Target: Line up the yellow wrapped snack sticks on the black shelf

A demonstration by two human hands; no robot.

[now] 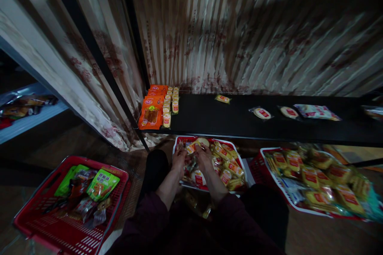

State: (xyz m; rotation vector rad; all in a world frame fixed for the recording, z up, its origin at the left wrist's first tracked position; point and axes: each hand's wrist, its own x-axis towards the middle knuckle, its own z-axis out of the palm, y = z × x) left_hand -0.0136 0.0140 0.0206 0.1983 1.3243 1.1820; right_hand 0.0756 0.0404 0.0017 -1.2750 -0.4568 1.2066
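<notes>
Both my hands reach into a red-rimmed tray [179, 140] of small yellow snack packets on the floor between my knees. My left hand [179, 158] and my right hand [204, 156] are close together and jointly grip a small yellow packet [194, 145] near the tray's far edge. Loose yellow packets [230, 169] fill the tray to the right of my hands. Just above runs a black shelf [239, 127] with orange packs [152, 113] and a row of small yellow packets [169, 105] at its left end.
A red shopping basket [36, 215] with green and mixed snack bags stands at lower left. A second tray [269, 167] of yellow packets lies at right. Single packets [262, 113] lie scattered along the shelf. Striped curtain fabric [254, 28] hangs behind.
</notes>
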